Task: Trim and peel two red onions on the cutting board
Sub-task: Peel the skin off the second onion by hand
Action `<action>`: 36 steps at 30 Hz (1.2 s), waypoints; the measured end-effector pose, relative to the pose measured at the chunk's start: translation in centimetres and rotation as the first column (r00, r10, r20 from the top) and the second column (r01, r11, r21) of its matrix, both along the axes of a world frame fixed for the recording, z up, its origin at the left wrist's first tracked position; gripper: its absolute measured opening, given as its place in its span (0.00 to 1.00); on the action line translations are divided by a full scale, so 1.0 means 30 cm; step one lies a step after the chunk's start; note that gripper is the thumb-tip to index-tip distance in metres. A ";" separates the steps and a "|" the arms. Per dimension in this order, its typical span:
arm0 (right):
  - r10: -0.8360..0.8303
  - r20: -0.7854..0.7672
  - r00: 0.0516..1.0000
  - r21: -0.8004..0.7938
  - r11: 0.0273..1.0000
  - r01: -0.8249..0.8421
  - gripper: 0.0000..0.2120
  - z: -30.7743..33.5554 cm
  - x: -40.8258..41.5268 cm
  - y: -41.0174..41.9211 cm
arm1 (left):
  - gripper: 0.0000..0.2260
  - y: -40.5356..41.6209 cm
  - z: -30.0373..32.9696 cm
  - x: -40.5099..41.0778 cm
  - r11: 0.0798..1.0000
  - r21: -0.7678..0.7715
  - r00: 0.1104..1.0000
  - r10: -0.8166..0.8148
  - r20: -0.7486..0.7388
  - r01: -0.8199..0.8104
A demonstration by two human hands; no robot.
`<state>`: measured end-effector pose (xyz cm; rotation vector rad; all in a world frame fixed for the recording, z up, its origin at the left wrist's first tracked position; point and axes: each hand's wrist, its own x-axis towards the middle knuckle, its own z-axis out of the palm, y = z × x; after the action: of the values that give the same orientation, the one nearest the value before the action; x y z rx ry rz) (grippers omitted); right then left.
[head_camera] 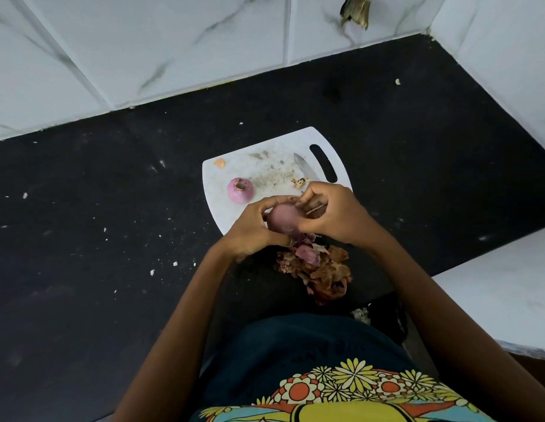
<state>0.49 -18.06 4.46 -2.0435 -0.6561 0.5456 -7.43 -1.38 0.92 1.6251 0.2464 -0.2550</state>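
Your left hand (253,227) cups an onion (284,219) from the left, fingers curled round it, just above the near edge of the board (265,166). Your right hand (329,212) is pressed in against the same onion from the right, fingertips bunched at its top as if pinching skin there; whether they actually grip a flap of skin you cannot tell, since the fingers cover the spot. The two hands are close together, with only the onion between them. Its visible face is smooth and dull purple. A second onion (240,190) sits on the board's left part, apart from your hands, pale pink with its trimmed end facing up. The knife (305,167) lies on the board near the handle slot (323,163), tip pointing away from you, its lower part hidden behind your right hand. A small skin scrap (219,163) rests near the board's far left corner, and another bit (299,182) lies just beside the knife. A heap of peels (318,269) sits on the black counter (113,208) just off the board's near edge, below your hands. White marbled tiles (143,50) back the counter.
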 end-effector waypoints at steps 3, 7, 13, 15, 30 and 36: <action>-0.006 -0.018 1.000 0.006 1.000 0.006 0.10 -0.005 0.005 -0.002 | 0.32 0.000 -0.002 -0.003 1.000 0.000 1.000 0.001 -0.006 -0.001; -0.017 0.012 1.000 0.012 1.000 0.017 0.07 -0.015 0.002 -0.001 | 0.32 -0.007 -0.002 -0.006 1.000 -0.005 1.000 0.001 -0.007 -0.001; -0.103 0.089 0.991 0.078 0.992 0.096 0.03 -0.040 -0.007 -0.004 | 0.31 0.006 0.007 -0.011 0.998 -0.055 1.000 -0.011 0.000 0.011; -0.176 0.097 0.980 0.121 0.979 0.163 0.02 -0.048 0.000 -0.010 | 0.31 0.006 0.010 -0.015 0.996 -0.093 1.000 0.002 -0.008 -0.002; 0.004 0.276 0.961 -0.426 0.897 0.119 0.09 -0.110 -0.009 -0.037 | 0.31 0.012 0.008 -0.016 0.966 -0.236 0.994 0.112 0.008 -0.107; -0.202 0.146 0.968 -0.026 0.978 0.208 0.07 -0.009 -0.018 -0.002 | 0.31 0.007 0.014 -0.014 0.967 -0.218 0.991 0.135 0.018 -0.128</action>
<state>-0.04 -18.11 4.18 -2.1730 -0.5114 0.2967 -7.84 -1.18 1.35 1.3894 0.2900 -0.1483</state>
